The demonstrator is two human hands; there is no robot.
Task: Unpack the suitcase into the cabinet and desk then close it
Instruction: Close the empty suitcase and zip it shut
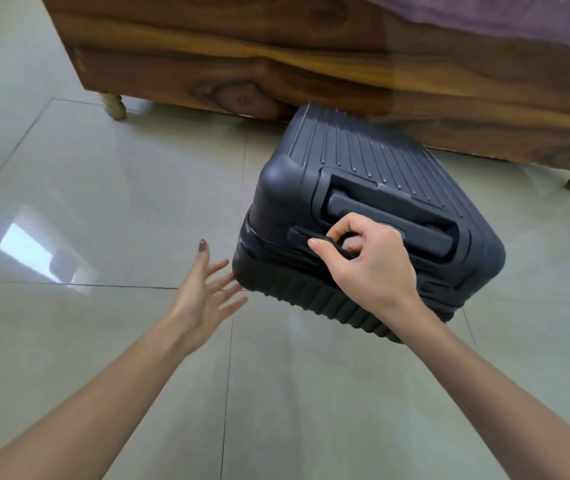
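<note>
Right hand (363,261) grasps suitcase (363,161) top handle (299,233), likely tipping it flat for opening | left hand (204,292) fingers spread, holding nothing, beside suitcase's near corner, probably to steady | suitcase closed, tilted on floor; bed (242,57) just behind it

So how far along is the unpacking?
Apparently just starting. Nothing looks done: the suitcase is closed, tilted on the floor beside a wooden bed frame. In hand: the right hand grips its carry handle, and the left hand is open by its corner. Left: opening, emptying and closing it.
</note>
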